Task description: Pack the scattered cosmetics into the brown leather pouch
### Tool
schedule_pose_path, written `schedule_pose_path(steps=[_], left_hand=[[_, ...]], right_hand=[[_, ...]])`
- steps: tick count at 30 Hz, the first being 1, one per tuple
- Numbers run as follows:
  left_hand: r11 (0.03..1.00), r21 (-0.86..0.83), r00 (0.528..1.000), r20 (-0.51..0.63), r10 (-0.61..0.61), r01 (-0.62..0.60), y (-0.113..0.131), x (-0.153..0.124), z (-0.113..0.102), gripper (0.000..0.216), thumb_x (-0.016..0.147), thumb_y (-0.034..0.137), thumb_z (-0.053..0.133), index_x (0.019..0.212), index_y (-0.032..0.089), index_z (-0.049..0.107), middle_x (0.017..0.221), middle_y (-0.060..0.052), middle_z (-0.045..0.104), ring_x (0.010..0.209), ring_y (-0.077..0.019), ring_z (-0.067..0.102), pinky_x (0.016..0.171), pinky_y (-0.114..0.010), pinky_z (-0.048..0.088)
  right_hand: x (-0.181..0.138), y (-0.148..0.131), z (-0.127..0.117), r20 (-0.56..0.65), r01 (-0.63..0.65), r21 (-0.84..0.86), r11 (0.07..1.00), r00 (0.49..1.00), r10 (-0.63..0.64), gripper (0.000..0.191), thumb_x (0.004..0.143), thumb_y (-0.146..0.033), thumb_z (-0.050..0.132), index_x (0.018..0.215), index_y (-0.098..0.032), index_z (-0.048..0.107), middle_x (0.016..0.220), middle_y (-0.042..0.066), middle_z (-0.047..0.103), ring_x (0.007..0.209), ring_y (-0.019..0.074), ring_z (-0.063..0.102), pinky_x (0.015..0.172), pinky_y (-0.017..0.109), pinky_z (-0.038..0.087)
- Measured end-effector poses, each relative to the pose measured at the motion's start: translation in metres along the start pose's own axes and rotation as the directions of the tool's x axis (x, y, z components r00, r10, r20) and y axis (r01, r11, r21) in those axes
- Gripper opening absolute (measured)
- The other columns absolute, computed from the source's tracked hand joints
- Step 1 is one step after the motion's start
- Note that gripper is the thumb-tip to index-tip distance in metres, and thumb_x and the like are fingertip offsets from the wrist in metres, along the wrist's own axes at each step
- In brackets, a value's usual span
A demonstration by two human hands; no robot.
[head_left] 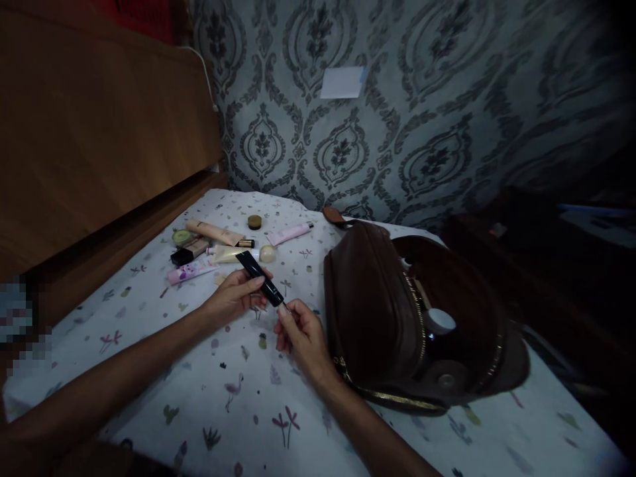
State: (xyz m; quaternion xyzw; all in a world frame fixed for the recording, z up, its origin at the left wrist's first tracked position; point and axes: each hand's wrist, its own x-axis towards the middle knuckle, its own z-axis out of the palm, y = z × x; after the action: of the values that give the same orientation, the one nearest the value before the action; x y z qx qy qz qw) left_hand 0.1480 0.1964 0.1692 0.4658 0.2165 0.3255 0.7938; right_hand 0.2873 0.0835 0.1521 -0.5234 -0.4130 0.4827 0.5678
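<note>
A glossy black cosmetic tube (271,290) slants down to the right between my two hands. My left hand (231,297) is closed around its middle, thumb on top. At the tube's lower end, the fingertips of my right hand (302,332) pinch it; the exact grip there is partly hidden. Just beyond my left hand lie a cream-coloured tube (229,254), a purple-patterned tube (191,270), a black-capped bottle (189,252) and a tan tube (213,232). A small round cream-coloured container (267,253) sits behind the black tube.
An open brown leather bag (365,298) stands right of my hands, with a white-lidded jar (441,321) inside. Farther back are a pink tube (291,233), an olive round jar (254,222) and a green-lidded jar (181,237). A patterned wall (342,152) and wooden panel (109,112) border the cloth.
</note>
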Motion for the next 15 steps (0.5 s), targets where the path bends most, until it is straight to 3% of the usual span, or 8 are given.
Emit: schedule_pose_path(steps=[7,15], left_hand=[[0.983,0.185,0.999,0.049,0.006,-0.015,-0.01,-0.01,0.018,0.038,0.071,0.036,0.086,0.098,0.014,0.071,0.08,-0.003,0.069,0.06,-0.0109,0.06,0.057,-0.021,0.049],[0.99,0.139,0.998,0.059,-0.004,-0.004,-0.007,-0.009,0.018,0.04,0.069,0.04,0.087,0.094,0.014,0.071,0.081,-0.003,0.067,0.059,-0.0103,0.058,0.055,-0.02,0.048]], right_hand=[[-0.002,-0.001,0.002,0.038,0.068,-0.035,0.997,0.997,-0.066,0.049,0.083,-0.068,0.058,0.072,-0.021,0.052,0.055,-0.006,0.05,0.041,0.0075,0.047,0.04,0.019,0.035],[0.0,-0.001,0.001,0.047,0.048,-0.025,0.999,0.998,-0.047,0.052,0.082,-0.071,0.058,0.076,-0.02,0.056,0.058,-0.005,0.053,0.041,0.0074,0.049,0.039,0.019,0.034]])
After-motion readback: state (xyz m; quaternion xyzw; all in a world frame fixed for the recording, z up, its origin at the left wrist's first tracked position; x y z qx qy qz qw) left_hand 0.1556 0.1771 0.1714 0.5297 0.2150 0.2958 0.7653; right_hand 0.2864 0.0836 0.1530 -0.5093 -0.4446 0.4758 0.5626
